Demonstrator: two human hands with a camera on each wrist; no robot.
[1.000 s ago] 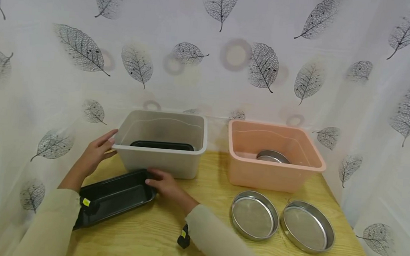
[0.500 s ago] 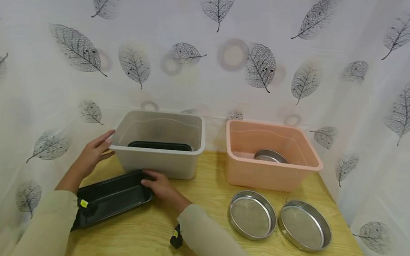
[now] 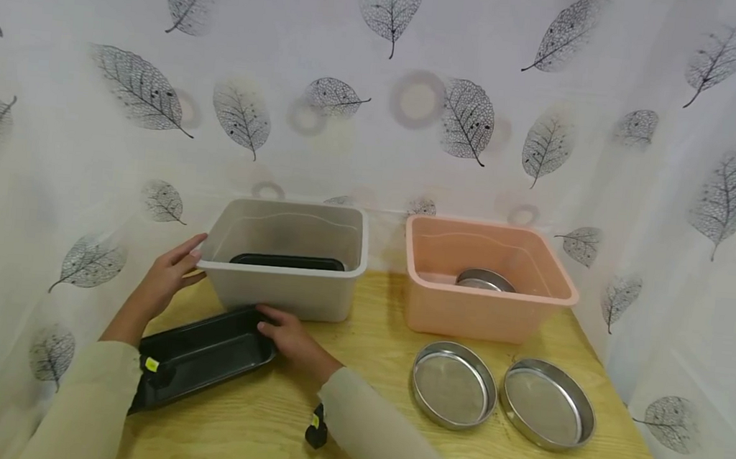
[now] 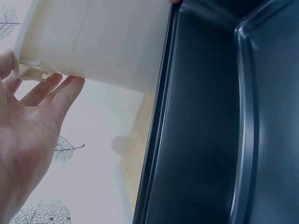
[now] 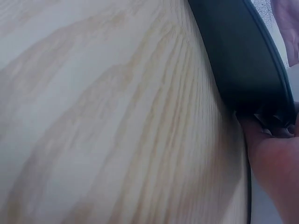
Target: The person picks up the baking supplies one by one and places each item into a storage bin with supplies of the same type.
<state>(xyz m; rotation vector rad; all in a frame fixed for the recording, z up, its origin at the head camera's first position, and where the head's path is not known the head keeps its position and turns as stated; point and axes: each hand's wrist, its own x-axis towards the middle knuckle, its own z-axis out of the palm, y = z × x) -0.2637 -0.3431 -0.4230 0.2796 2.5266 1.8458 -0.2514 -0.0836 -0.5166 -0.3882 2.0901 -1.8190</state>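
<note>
My left hand (image 3: 167,278) holds the left rim of a light grey plastic bin (image 3: 285,291), its lower fingertips against the outer wall in the left wrist view. A long black loaf pan (image 3: 202,357) sits slantwise in front of this bin. My right hand (image 3: 291,339) pinches the pan's right end, thumb on the inner side and the other fingers mostly hidden behind the rim. The left forearm covers the pan's left end. Inside the grey bin shows the edge of another black pan (image 3: 288,261). I cannot tell whether the held pan fully touches the table.
To the right stands a pink plastic bin (image 3: 471,317) with a round metal pan (image 3: 486,279) inside. Two round metal pans (image 3: 454,387) lie before it on the wooden table (image 3: 247,443), side by side. A leaf-print curtain (image 3: 374,151) closes off the back and sides.
The head view has shifted slightly, so everything sits a little further left. Both hands keep their places on the bin and the pan.
</note>
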